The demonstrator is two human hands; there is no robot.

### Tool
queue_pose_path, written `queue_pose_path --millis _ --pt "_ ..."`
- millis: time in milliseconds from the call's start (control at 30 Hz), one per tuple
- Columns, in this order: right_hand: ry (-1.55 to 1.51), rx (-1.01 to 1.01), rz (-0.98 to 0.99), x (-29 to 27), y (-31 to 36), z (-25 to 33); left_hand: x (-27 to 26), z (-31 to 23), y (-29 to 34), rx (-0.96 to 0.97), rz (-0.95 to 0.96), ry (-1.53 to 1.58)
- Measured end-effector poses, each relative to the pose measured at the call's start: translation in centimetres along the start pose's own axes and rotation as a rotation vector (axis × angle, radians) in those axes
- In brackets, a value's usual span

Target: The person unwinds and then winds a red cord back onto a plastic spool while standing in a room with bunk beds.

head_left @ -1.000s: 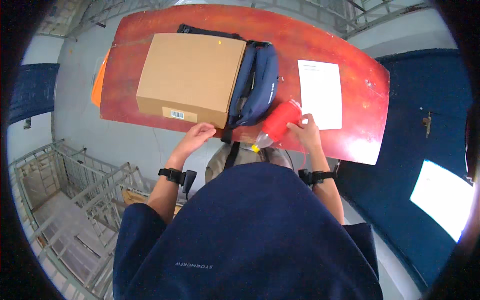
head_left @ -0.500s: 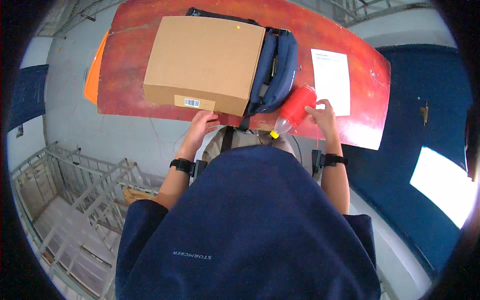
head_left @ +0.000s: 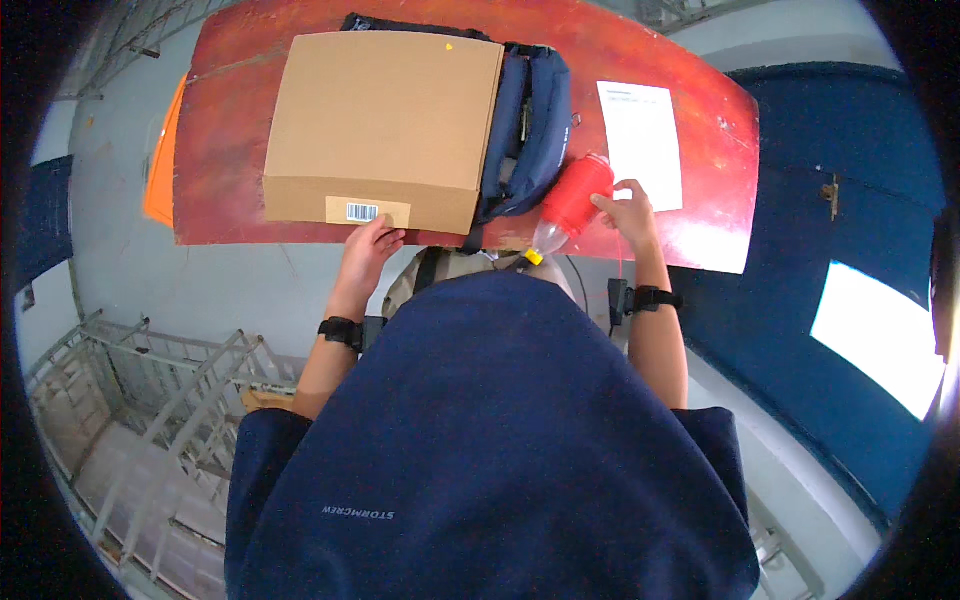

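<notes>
A clear plastic bottle (head_left: pixel 551 237) with a yellow cap lies tilted at the table's front edge, its cap toward me. Red thread (head_left: pixel 578 195) seems to be wound thickly around its body. My right hand (head_left: pixel 630 215) is at the bottle's right side, its thumb and forefinger bent together by the red winding. A thin red strand runs down from this hand, which seems to pinch it. My left hand (head_left: pixel 372 250) is at the front of a closed cardboard box (head_left: pixel 385 110). One fingertip touches the box's label, and the other fingers are loosely bent.
The box rests on a dark blue backpack (head_left: pixel 545 120) on the red table (head_left: pixel 700 130). A white printed sheet (head_left: pixel 642 140) lies right of the bottle. An orange item (head_left: pixel 165 165) stands beyond the left edge. Metal railings (head_left: pixel 150 420) are at lower left, a blue door (head_left: pixel 800 200) at right.
My left hand has moved up against the box's front, where its fingertip now touches the label. The right hand stays by the bottle. The whole view has shifted slightly.
</notes>
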State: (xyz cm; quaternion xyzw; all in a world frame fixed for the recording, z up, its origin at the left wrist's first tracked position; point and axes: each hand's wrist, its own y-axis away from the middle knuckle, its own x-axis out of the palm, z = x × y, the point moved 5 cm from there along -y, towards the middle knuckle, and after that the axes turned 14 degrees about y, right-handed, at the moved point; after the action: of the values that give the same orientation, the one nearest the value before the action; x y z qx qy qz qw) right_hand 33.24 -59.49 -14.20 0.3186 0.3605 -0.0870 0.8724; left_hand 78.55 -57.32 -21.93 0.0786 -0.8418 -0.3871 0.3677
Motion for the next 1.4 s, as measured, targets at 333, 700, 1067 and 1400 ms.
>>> queue_pose_path --millis 333,700,1067,1400 --pt "0.061 -0.005 -0.032 0.1 -0.5 -0.9 2.4 -0.8 0.8 0.054 0.01 -0.074" --pt "0.101 -0.006 -0.044 0.0 -0.5 -0.8 2.5 -1.4 1.5 0.142 0.232 -0.037" --pt "0.059 -0.007 -0.027 0.2 0.1 -0.3 3.5 -2.3 3.6 0.203 0.334 0.026" --pt "0.013 -0.039 -0.034 0.3 0.0 -0.4 3.2 -2.4 3.2 0.28 0.455 -0.004"
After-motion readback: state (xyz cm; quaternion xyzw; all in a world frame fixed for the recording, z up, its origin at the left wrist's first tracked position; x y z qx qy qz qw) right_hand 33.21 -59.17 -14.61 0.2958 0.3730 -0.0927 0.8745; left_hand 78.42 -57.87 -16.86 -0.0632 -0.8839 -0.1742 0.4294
